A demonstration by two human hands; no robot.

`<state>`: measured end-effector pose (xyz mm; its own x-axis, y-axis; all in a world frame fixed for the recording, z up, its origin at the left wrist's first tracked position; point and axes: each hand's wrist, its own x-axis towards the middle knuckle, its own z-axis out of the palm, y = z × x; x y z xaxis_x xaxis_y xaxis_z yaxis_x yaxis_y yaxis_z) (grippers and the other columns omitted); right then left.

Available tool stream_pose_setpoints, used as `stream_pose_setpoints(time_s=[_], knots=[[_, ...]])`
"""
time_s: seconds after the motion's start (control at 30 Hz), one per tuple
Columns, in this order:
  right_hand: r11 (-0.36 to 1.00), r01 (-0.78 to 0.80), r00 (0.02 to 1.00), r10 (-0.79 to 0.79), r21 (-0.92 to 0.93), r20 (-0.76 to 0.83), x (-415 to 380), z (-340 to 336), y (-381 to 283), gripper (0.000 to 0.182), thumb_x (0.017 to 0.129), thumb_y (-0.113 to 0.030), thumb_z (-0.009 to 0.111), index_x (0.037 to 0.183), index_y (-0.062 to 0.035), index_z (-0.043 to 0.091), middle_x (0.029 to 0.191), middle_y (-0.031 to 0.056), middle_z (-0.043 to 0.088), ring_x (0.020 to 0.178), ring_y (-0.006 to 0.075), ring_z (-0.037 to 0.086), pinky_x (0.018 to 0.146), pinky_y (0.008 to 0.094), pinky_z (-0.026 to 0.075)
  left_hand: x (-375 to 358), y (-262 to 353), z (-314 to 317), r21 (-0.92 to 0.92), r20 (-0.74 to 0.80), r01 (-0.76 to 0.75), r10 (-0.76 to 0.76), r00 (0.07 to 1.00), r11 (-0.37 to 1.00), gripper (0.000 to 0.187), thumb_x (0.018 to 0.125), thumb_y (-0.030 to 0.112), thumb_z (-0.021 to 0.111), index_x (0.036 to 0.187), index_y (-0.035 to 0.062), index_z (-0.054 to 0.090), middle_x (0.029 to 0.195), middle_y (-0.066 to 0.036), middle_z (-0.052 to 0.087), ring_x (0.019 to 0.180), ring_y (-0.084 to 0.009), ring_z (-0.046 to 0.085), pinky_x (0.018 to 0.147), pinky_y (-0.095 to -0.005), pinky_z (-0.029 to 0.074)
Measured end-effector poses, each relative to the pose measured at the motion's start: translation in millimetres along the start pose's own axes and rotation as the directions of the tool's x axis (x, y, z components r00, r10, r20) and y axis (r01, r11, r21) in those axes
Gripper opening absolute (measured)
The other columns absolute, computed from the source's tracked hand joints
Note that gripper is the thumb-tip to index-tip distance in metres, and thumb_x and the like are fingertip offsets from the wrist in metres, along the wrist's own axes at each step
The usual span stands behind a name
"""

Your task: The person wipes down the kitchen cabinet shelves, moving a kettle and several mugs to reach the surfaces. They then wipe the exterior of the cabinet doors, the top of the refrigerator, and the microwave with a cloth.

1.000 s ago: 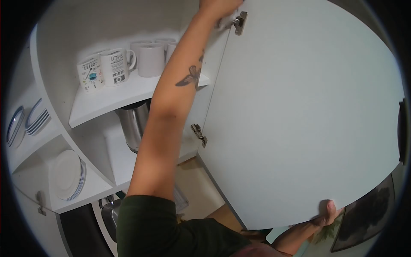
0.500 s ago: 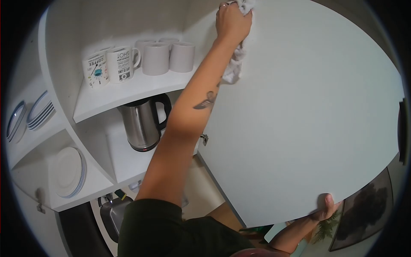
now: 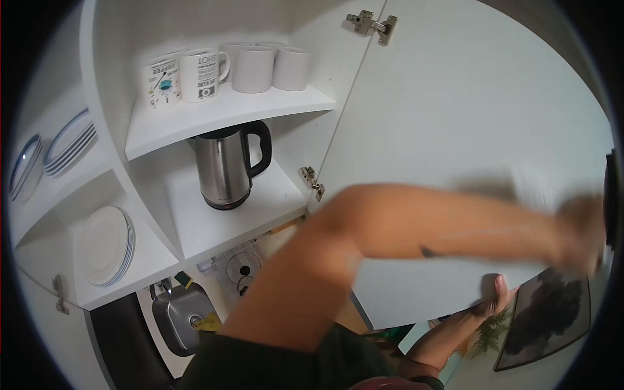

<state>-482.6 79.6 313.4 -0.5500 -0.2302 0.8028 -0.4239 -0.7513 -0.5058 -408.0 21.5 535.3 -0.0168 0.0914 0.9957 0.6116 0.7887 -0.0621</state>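
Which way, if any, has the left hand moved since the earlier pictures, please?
Yes, the left hand has moved down and rightward in the view, away from the upper hinge of the cabinet door, toward the door's far edge.

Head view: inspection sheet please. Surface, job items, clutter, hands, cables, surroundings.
Surface: cabinet door, pale, standing open on metal hinges.
Job's things: the door, plus what looks like a white cloth, motion-blurred against it.
Clutter: mugs on the upper shelf; kettle below; stacked plates to the left.
Left hand: blurred, near the door's outer edge; grip unclear.
Right hand: gripping the door's lower edge, thumb on the visible face.
Cables: nothing seen.
Surroundings: sink and sponge below the cabinet; framed picture and green fronds at lower right.
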Motion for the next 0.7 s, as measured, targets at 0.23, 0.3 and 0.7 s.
stream_pose_setpoints(time_s=[0.23,0.3,0.7], knots=[[0.998,-0.062,0.997,0.060,-0.033,-0.056,10,-10,-1,0.065,0.075,-0.016,0.059,0.131,0.0083,0.037,0.115,0.0172,0.052,0.102,0.0235,0.053,0.093,0.0343,0.040,-73,139,19,-0.648,0.199,0.117,0.019,0.980,0.752,0.031,0.062,0.024,0.072,0.069,0.0004,0.053,0.069,-0.014,0.057,0.067,-0.0259,0.059,0.061,-0.0340,0.048],[0.995,-0.096,0.994,0.094,-0.035,-0.063,13,-8,2,0.066,0.075,-0.016,0.059,0.132,0.0083,0.036,0.116,0.0173,0.051,0.104,0.0237,0.052,0.094,0.0342,0.040,-96,134,-10,-0.674,0.120,0.147,-0.089,0.989,0.724,0.037,0.067,0.027,0.074,0.080,-0.0013,0.054,0.078,-0.016,0.057,0.074,-0.0273,0.058,0.067,-0.0345,0.048],[0.999,-0.047,0.996,0.047,-0.004,0.076,35,-59,52,0.063,0.076,-0.011,0.052,0.134,0.0073,0.035,0.127,0.0195,0.047,0.113,0.0269,0.050,0.099,0.0401,0.040,-340,146,-192,-0.461,0.519,0.791,-0.845,-0.127,-0.402,0.039,0.091,0.029,0.060,0.122,0.0058,0.054,0.105,-0.006,0.062,0.094,-0.0136,0.058,0.083,-0.0309,0.047]])
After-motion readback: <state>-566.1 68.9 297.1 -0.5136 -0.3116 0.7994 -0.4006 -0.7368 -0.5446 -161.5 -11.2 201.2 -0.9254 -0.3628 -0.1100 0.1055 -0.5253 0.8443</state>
